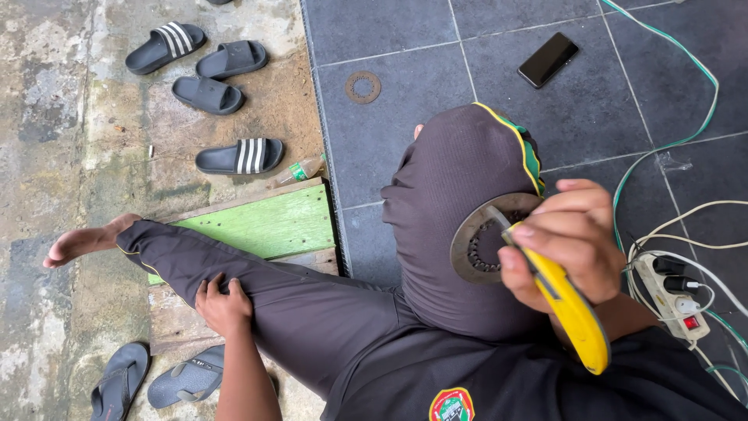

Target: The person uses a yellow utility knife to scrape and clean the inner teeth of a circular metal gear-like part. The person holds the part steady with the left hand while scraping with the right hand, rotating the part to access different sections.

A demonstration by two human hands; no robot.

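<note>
Round red-green-yellow patch (451, 405) is sitting on the dark shirt, below the metal disc (485, 238). Disc, grey and ringed with holes, is resting on the raised knee. Right hand (573, 242) is gripping a yellow utility knife (567, 300), blade touching the disc. Left hand (224, 304) is lying open-fingered on the thigh, well left of the disc.

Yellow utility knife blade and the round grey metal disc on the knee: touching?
Touching. The head view shows the yellow utility knife blade tip resting on the round grey metal disc.

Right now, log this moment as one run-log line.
right hand: grips yellow utility knife, blade on metal disc resting on raised knee | left hand: flat on left thigh | nearby: power strip, phone
</note>
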